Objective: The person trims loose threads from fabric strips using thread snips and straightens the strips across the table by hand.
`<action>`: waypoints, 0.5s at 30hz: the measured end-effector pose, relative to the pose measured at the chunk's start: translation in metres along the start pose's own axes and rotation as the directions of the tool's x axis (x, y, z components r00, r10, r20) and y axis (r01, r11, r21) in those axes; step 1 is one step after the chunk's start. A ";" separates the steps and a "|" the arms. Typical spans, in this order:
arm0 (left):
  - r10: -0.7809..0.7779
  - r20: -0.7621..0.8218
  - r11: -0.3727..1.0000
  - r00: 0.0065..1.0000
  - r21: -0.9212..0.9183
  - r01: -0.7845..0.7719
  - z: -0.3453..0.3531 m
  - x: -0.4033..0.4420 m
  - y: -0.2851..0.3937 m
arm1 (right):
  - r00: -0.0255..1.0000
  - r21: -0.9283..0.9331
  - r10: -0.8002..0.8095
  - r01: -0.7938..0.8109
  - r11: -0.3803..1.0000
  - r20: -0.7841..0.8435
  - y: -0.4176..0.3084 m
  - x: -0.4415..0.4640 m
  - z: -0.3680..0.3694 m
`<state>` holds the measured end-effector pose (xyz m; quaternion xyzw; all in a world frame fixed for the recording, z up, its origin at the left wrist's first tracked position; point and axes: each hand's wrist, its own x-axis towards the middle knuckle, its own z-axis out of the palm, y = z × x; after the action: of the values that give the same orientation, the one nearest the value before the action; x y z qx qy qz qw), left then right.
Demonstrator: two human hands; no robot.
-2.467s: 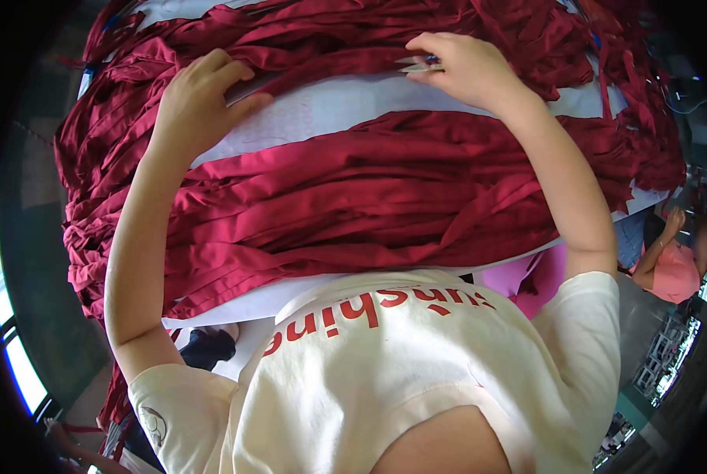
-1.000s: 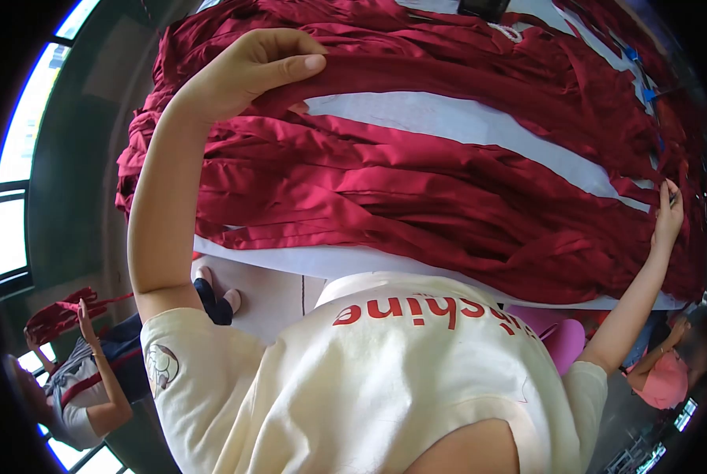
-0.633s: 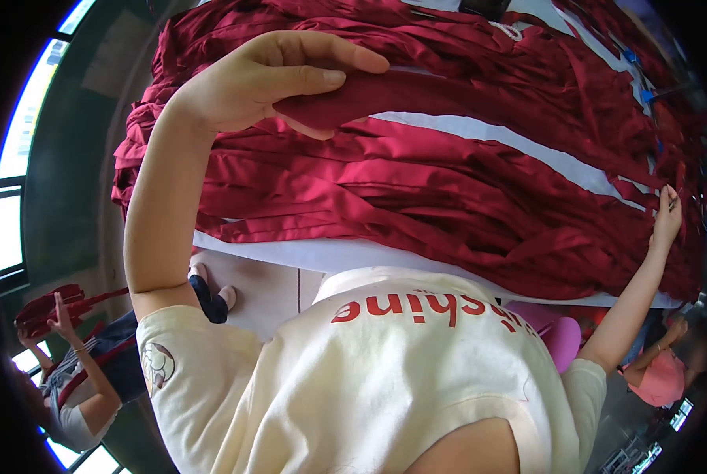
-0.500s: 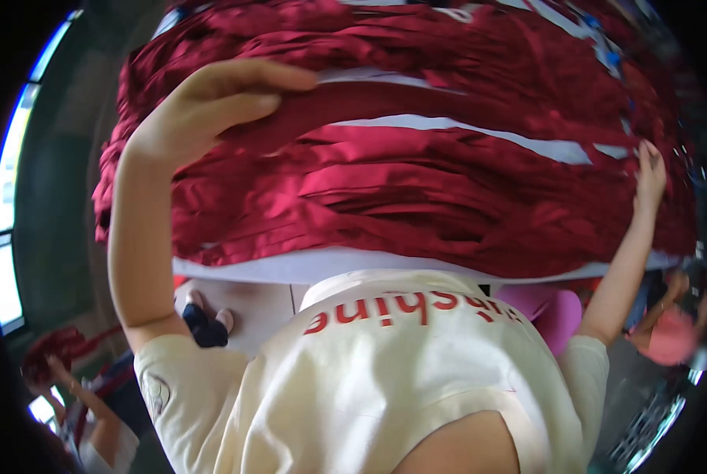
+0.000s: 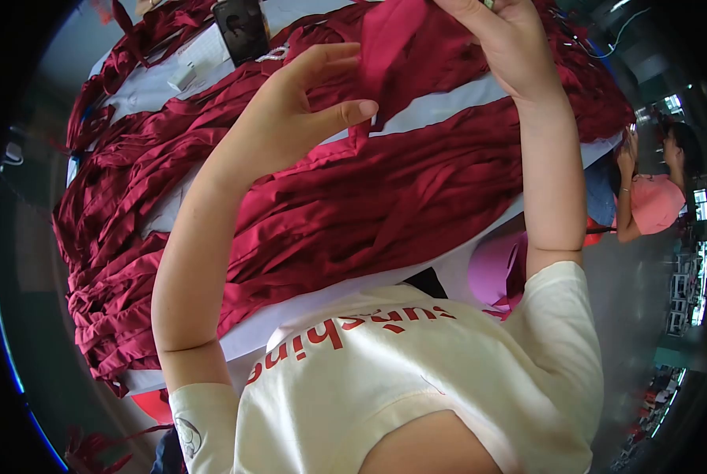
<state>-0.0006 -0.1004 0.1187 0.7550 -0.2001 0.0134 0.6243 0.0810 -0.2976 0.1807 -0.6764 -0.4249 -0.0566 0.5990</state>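
My right hand (image 5: 519, 47) is raised at the top of the view, its fingers closed on a dark red fabric strip (image 5: 409, 55) that hangs down to the left. Its fingertips are partly cut off by the frame edge, and a small thing by them is too unclear to name. My left hand (image 5: 306, 114) is beside the strip's lower end, thumb and fingers apart in a loose curve, with nothing visibly gripped. Beneath both hands, long piles of dark red fabric strips (image 5: 353, 213) spread across a white table (image 5: 440, 107).
A dark phone (image 5: 241, 30) and a white keyboard-like object (image 5: 203, 49) are at the table's far side. A pink chair (image 5: 492, 268) stands near my right side. At right, another person in a coral top (image 5: 654, 204) works by the table.
The strip was stretched across the table between my hands; now it hangs from my raised right hand. My left hand has come off it. The view has turned, bringing the phone into sight.
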 end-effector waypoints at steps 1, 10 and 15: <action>-0.053 0.072 0.998 0.996 -0.019 0.055 -0.002 0.002 0.001 | 0.999 0.011 -0.029 0.028 1.000 0.037 0.001 0.000 -0.003; 0.110 -0.293 0.932 0.950 -0.303 -0.201 -0.136 -0.093 0.083 | 0.990 -0.734 0.098 0.011 0.679 0.105 0.056 -0.043 -0.009; 0.204 -0.874 0.948 0.440 0.289 0.136 -0.163 -0.169 0.136 | 0.961 -0.724 0.263 -0.240 0.647 -0.084 0.130 -0.051 -0.051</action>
<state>-0.1617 0.0836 0.2362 0.7183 0.1500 0.4551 0.5044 0.1545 -0.3572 0.0665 -0.9110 -0.2780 -0.1270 0.2770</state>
